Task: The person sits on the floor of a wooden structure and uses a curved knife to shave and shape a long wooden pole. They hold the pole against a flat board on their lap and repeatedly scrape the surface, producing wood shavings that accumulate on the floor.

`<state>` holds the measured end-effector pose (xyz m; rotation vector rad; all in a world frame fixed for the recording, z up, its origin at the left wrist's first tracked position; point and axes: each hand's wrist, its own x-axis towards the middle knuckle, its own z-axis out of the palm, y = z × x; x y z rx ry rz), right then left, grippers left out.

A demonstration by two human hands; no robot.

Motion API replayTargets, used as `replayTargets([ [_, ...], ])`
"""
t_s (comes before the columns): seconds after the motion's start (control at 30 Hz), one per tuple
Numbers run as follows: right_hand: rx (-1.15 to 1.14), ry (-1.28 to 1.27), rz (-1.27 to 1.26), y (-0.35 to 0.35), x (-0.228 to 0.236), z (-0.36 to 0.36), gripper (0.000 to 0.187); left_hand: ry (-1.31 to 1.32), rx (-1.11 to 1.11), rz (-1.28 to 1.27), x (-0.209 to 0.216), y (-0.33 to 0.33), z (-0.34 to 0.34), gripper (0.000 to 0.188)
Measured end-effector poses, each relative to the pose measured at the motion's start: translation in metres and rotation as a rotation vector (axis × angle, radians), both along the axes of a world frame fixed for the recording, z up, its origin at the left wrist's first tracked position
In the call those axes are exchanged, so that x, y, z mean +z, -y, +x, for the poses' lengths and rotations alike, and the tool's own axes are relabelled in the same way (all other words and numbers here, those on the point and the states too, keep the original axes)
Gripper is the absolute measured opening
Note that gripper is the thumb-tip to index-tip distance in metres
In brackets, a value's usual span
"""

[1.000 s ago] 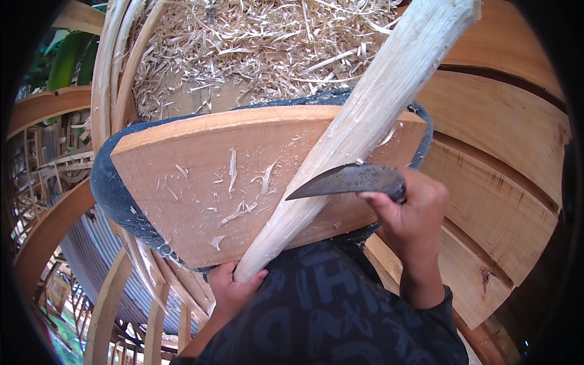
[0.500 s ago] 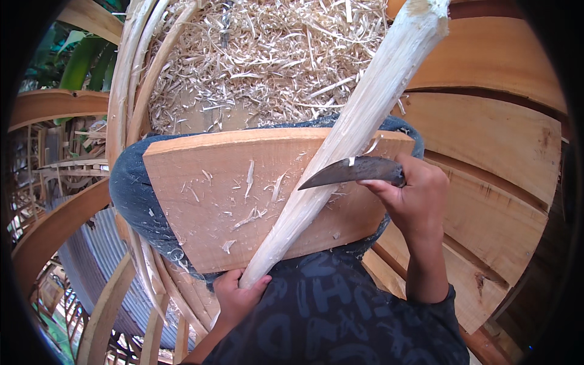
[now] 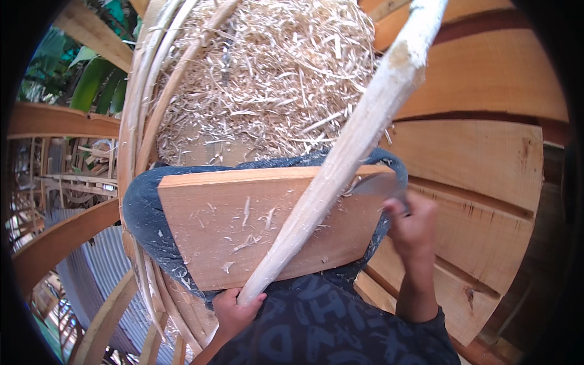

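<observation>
A long pale peeled wooden pole [image 3: 331,167] lies slantwise across a flat board [image 3: 210,234] on my lap, running from my belly to the far right. My left hand [image 3: 237,311] is closed around its near end, by my shirt. My right hand [image 3: 413,225] grips a curved knife [image 3: 376,184], its handle mostly hidden by my fingers. The dark blade is smeared by motion and sits at the pole's right side, over the board's far right corner. Whether its edge touches the wood, I cannot tell. Thin curled shavings [image 3: 246,243] are scattered on the board.
Beyond my crossed legs [image 3: 155,207] a thick heap of wood shavings [image 3: 274,73] covers the floor. Long bent wooden strips [image 3: 143,103] run along the left, beside an open slatted railing [image 3: 67,228]. Wide wooden planks [image 3: 468,164] with gaps between them lie to the right.
The knife blade has gone from lying across the pole to its right side. My right hand has drawn a little nearer to me. The view has tilted, shifting the whole scene downward.
</observation>
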<state>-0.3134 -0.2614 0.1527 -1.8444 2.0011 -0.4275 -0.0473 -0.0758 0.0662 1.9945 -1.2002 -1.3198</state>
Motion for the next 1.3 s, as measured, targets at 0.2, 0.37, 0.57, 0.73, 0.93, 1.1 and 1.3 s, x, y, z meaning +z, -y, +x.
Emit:
replayTargets([
  [0.2,0.289,-0.256,0.034,-0.001,-0.003,0.034,0.059,-0.027,0.069,0.03,-0.002,-0.004,-0.003,0.036],
  [0.37,0.295,-0.361,-0.14,0.018,-0.004,0.026,0.06,0.008,0.072,0.004,0.001,-0.001,-0.006,0.036],
  [0.57,0.077,-0.402,-0.16,0.052,-0.002,0.008,0.062,0.024,0.061,0.024,0.0,-0.001,-0.002,0.038],
  [0.73,-0.341,-0.222,-0.103,0.095,0.018,-0.063,0.074,0.056,0.006,0.013,-0.001,-0.002,-0.001,0.041],
  [0.93,-0.186,0.011,-0.064,0.035,0.012,-0.032,0.068,0.023,-0.023,0.012,-0.005,-0.002,0.001,0.042],
  [1.1,0.176,0.023,-0.013,-0.006,-0.01,0.02,0.057,-0.152,-0.009,0.12,-0.005,-0.001,0.012,0.046],
  [1.3,0.427,0.021,0.038,-0.024,-0.01,0.039,0.057,-0.287,-0.016,0.087,-0.017,-0.012,0.019,0.054],
])
